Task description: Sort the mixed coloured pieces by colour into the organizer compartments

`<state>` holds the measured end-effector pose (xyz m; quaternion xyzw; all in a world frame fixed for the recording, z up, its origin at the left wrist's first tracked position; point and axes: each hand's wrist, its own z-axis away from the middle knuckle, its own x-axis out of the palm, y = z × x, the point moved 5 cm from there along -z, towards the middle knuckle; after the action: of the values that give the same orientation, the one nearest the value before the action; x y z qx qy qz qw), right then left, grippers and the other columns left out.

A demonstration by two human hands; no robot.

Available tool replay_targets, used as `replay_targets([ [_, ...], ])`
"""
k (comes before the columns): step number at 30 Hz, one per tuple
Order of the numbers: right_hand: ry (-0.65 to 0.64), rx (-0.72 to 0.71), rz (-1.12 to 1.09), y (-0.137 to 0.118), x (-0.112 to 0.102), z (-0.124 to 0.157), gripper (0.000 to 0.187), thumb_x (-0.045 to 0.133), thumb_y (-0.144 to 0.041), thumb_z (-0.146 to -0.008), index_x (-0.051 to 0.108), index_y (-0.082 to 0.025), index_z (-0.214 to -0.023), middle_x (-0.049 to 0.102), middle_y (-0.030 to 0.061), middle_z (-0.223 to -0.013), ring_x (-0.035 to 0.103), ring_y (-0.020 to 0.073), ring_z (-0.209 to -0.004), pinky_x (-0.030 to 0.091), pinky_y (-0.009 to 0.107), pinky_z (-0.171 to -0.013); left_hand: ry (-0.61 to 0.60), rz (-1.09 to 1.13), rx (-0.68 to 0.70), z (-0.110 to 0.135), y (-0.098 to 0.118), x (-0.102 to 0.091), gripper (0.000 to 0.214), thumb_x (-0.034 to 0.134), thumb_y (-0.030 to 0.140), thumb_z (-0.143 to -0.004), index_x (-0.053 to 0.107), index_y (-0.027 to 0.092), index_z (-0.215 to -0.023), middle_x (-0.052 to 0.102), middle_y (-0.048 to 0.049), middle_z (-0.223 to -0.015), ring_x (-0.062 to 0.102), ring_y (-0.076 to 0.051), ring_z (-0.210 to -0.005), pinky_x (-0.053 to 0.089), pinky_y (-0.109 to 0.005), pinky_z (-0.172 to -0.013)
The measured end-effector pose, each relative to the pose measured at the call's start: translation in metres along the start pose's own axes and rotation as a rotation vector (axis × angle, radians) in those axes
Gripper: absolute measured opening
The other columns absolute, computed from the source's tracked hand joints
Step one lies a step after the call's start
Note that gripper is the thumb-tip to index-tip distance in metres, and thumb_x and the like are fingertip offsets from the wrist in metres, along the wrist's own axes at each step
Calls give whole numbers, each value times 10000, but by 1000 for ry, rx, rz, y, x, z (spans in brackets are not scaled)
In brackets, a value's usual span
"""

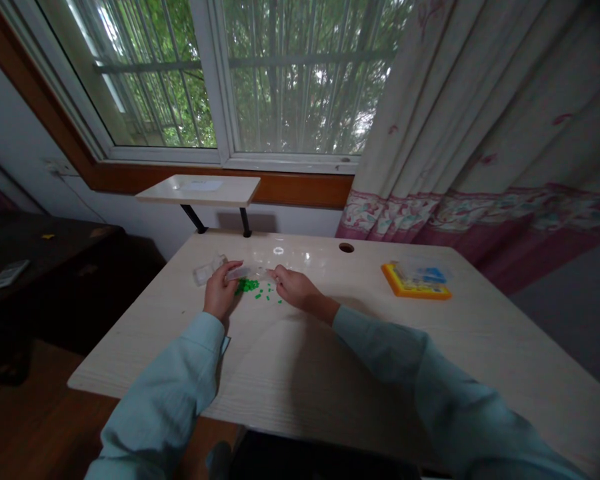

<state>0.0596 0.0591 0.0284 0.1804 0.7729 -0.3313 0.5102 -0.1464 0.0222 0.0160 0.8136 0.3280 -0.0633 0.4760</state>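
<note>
Both my hands reach forward over a pale wooden table (330,373). My left hand (220,292) and my right hand (293,287) each pinch one end of a small clear plastic bag (247,272), holding it just above the tabletop. Under the bag lies a little heap of small green pieces (249,286), with a few more scattered to its right (270,296). Another clear plastic packet (206,271) lies just left of my left hand.
A yellow-rimmed flat box (416,281) with a clear lid and blue contents lies at the table's right. A round cable hole (346,247) is near the far edge. A small raised shelf (200,190) stands at the back. A dark cabinet (40,260) stands left.
</note>
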Motion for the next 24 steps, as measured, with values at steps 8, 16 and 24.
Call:
replay_targets([
  [8, 237, -208, -155, -16, -44, -16, 284, 433, -217, -956, 583, -268, -1192, 667, 42, -1207, 614, 197, -1115, 418, 414, -1057, 219, -87, 40, 2, 21, -17, 350, 565, 304, -864, 619, 222, -1201, 633, -84, -1147, 572, -243, -1082, 445, -402, -995],
  [16, 368, -108, -411, -26, -80, -16, 353, 528, -318, -939, 576, -293, -1287, 708, 41, -1128, 664, 190, -1016, 484, 426, -1005, 324, 98, -62, -8, 14, -42, 331, 546, 362, -868, 689, 200, -1119, 665, -30, -852, 613, -160, -744, 489, -310, -811],
  [24, 444, 31, -347, 37, -148, 32, 317, 535, -395, -917, 673, -236, -1154, 700, 62, -1156, 662, 198, -1046, 511, 399, -964, 690, 8, -349, 12, -65, -150, 292, 534, 260, -784, 670, 150, -1017, 633, -13, -734, 589, -172, -647, 490, -331, -666],
])
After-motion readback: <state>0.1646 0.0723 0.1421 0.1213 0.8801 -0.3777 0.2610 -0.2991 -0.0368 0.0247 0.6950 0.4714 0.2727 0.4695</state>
